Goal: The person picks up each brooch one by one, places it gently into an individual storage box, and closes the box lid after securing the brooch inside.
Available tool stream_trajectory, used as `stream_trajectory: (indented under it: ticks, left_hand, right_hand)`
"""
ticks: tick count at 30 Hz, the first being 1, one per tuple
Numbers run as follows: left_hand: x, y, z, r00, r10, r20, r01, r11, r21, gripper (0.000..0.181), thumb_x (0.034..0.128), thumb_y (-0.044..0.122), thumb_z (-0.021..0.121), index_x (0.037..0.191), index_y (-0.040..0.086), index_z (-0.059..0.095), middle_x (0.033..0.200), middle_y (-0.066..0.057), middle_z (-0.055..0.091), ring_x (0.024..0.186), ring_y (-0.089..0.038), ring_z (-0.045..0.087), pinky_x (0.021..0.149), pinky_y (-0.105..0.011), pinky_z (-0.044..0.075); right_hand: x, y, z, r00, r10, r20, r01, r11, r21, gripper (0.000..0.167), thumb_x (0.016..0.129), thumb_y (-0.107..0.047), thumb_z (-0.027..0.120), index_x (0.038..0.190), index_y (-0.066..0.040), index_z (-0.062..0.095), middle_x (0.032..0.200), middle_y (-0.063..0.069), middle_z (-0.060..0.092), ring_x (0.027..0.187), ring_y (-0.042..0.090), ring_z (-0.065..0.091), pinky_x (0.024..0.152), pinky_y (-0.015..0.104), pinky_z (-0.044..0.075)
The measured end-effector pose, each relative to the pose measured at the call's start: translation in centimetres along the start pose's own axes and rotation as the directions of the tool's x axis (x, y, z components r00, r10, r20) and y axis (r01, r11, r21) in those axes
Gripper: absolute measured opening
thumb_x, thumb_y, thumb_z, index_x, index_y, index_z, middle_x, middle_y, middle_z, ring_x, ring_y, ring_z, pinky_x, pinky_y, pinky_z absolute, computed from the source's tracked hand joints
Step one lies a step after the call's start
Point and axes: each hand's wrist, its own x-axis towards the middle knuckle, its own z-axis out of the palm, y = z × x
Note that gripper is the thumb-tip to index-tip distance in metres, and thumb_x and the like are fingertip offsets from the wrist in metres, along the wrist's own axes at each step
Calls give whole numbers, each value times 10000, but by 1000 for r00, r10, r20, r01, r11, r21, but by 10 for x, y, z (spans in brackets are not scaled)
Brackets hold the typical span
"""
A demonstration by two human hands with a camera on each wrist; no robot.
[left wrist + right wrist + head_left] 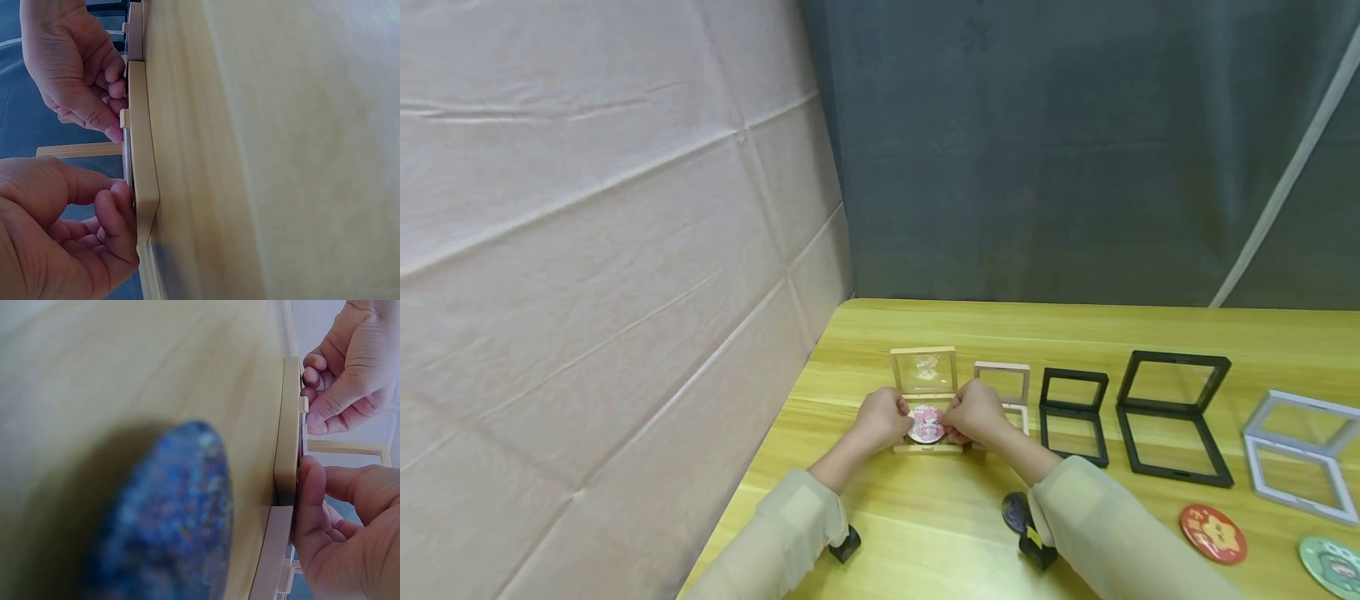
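Left hand (883, 417) and right hand (979, 413) both on the pink badge (927, 423)!

From the left: pale cloth (625, 275) walls off the tabletop's (910, 517) side edge, with a strip of wood before the left hand. Its grip is narrow, pinching the badge's left edge. Here's the badge, over the lower half of the open tan frame (927, 449); fully seated or not, I cannot tell. Right hand, grip narrow too, on the right edge, and it's tight there: the pink frame (1002, 366) stands just beside! Nearer the person, a dark badge (1015, 510) by the right sleeve (1097, 508). Then the small black frame (1075, 411), a slim gap, the big black frame (1176, 407), another gap, the white frame (1288, 450). In front, the red badge (1213, 533) and green badge (1337, 567), well apart.
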Motion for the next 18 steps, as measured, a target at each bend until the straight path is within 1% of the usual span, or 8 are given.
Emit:
stream_trajectory:
  ticks: [4,7,9,11,15,18]
  left_hand:
    - [0,0,1,1000,12,-8,-12,1000,5,129,778,-13,622,729,30,511,648,-59,507,481,-126,536,425,-192,417]
    - [1,1,1,999,33,-23,-32,999,25,125,767,-20,621,719,29,517,638,-52,512,474,-122,537,420,-188,404]
    - [0,2,1,998,44,-36,-43,999,34,106,755,-27,619,722,19,530,632,-51,520,466,-117,536,415,-183,397]
    - [0,3,-1,998,50,-47,-48,998,36,85,747,-24,617,732,12,542,624,-51,530,451,-107,526,408,-181,383]
    - [-1,4,-9,996,56,-75,-53,998,38,58,768,19,614,744,16,562,609,-44,533,423,-82,448,384,-178,332]
    - [0,4,-18,993,47,-112,-40,997,65,81,800,77,600,739,36,566,616,-35,533,443,-90,408,397,-189,319]
  right_hand:
    - [-1,0,-2,1000,-4,6,4,1000,-5,210,758,-6,680,582,17,568,527,69,600,389,107,540,419,227,473]
    - [-3,-1,-6,1000,-6,11,6,1000,-7,204,764,-25,685,598,18,573,539,75,604,401,115,553,428,233,479]
    - [-5,-1,-10,1000,-20,9,20,999,-28,204,764,-39,686,600,14,576,544,73,606,407,118,554,428,234,476]
    - [-8,-1,-14,999,-44,4,44,996,-76,221,757,-61,697,583,-2,575,517,63,592,400,113,540,410,220,451]
    - [-14,-1,-20,994,-113,-11,108,976,-191,320,711,-106,744,506,-64,501,419,-7,492,360,81,437,377,181,324]
    - [-19,0,-20,981,-194,-17,182,945,-271,455,661,-118,779,458,-121,371,374,-62,337,345,54,298,382,174,206]
